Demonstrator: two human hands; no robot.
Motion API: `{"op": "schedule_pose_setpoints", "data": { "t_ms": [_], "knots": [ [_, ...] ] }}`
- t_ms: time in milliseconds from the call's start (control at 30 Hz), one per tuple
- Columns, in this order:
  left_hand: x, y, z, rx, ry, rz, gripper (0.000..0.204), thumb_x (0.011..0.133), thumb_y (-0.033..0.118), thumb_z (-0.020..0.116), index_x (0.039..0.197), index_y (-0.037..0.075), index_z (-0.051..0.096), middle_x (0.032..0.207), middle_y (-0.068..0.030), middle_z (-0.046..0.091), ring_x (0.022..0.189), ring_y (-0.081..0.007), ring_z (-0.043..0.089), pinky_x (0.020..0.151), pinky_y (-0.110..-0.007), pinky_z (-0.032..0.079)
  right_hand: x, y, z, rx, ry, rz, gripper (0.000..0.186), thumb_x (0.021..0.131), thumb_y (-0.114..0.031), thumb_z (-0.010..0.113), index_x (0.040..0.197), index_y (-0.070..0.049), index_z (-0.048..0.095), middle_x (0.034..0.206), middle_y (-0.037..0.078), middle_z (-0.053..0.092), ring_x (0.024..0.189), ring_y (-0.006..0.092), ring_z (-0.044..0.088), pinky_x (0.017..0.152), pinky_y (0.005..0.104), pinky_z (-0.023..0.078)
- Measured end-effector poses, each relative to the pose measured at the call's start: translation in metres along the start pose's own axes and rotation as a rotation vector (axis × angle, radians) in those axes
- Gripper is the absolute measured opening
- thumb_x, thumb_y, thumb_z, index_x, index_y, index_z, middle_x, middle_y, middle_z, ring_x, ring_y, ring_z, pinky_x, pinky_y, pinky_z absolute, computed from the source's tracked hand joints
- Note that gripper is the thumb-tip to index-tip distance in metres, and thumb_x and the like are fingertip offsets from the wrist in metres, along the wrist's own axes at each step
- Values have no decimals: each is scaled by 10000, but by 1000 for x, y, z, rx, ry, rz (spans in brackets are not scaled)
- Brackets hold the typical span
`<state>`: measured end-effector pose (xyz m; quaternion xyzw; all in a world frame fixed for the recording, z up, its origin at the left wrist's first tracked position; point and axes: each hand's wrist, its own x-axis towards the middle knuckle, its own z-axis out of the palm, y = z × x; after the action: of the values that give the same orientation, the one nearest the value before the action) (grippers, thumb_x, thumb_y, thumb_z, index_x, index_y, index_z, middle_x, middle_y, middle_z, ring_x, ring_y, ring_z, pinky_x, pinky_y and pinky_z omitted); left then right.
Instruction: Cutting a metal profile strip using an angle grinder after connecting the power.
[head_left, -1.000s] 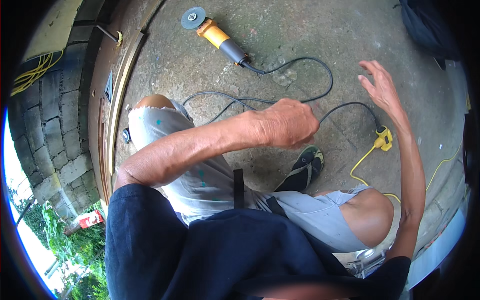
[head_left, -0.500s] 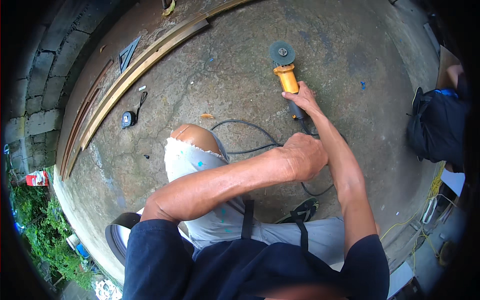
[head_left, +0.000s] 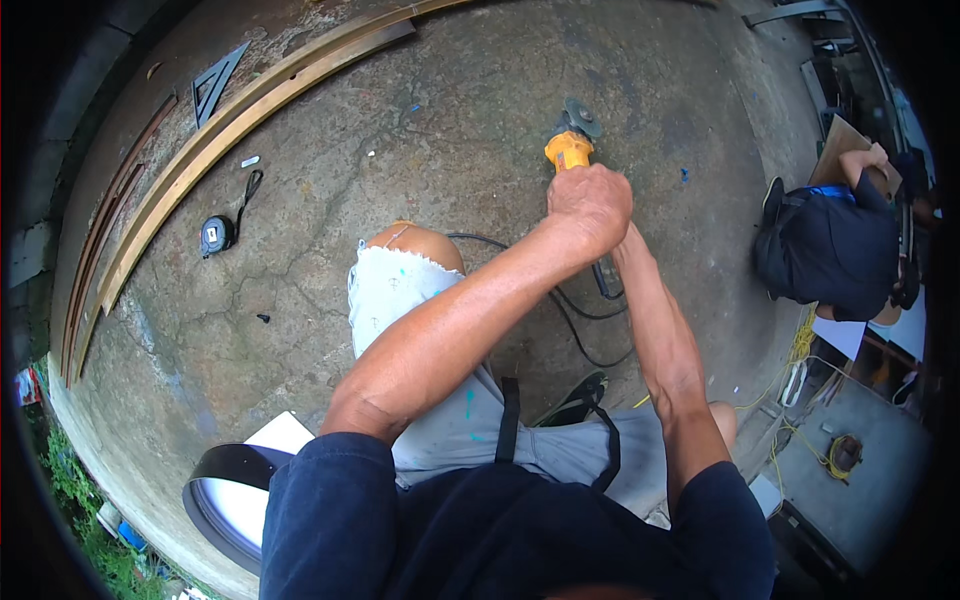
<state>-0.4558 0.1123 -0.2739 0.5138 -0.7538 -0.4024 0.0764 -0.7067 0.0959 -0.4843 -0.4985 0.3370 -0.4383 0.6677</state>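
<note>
An orange angle grinder (head_left: 568,150) with a grey disc (head_left: 582,118) points away from me. My left hand (head_left: 588,200) is closed at its body, knuckles upward. Behind it, my right hand (head_left: 622,238) reaches to the same grinder, with its fingers hidden. Below them, a black cord (head_left: 585,340) loops on the concrete floor (head_left: 480,90) beside my bent knee (head_left: 415,250).
Long wooden boards (head_left: 230,105), a set square (head_left: 215,85) and a tape measure (head_left: 217,234) lie at left. A round dark-rimmed object (head_left: 225,500) is at lower left. At right, a crouching person in dark clothes (head_left: 825,250) holds a brown board (head_left: 840,150), near tangled yellow cords (head_left: 800,338).
My right hand took hold of the grinder half a second ago. Since then, my left hand has moved up and forward onto it, covering the right hand, and the disc has tilted.
</note>
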Motion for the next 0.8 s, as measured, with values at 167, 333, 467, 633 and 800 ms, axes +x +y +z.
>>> {"op": "schedule_pose_setpoints", "data": {
  "t_ms": [167,333,467,633,800],
  "knots": [
    [-5,-52,-25,-122,-165,-87,587,812,564,761,1049,26,753,1008,-205,748,997,-357,729,853,-448,574,40,-84,131,-9,481,550,348,880,-247,721,1089,13,621,953,115,702,761,169,701,686,306,603],
    [19,-48,3,-438,-192,214,832,650,754,815,1015,10,731,934,-179,739,900,-333,734,789,-416,582,74,-181,150,19,578,366,489,885,-414,649,1040,44,575,789,137,645,621,232,681,578,360,600],
    [20,-30,-6,-976,-84,191,716,705,634,847,902,-35,687,720,-105,658,665,-193,681,570,-313,538,89,-224,153,-132,544,136,478,931,-361,664,1113,66,550,891,145,643,751,237,700,696,364,623],
    [-2,-29,-33,-1285,-86,443,503,808,484,801,875,-1,683,729,-75,669,660,-170,683,614,-295,541,93,-252,174,99,313,69,492,918,-241,713,1240,55,488,1050,194,612,979,309,649,855,428,583],
    [-8,-41,-45,-1376,-203,516,441,871,412,742,931,-19,675,761,-88,667,694,-169,687,669,-329,597,104,-261,204,204,192,116,482,873,-221,753,1190,64,527,1088,227,629,1041,335,671,888,470,625]
  ]
}}
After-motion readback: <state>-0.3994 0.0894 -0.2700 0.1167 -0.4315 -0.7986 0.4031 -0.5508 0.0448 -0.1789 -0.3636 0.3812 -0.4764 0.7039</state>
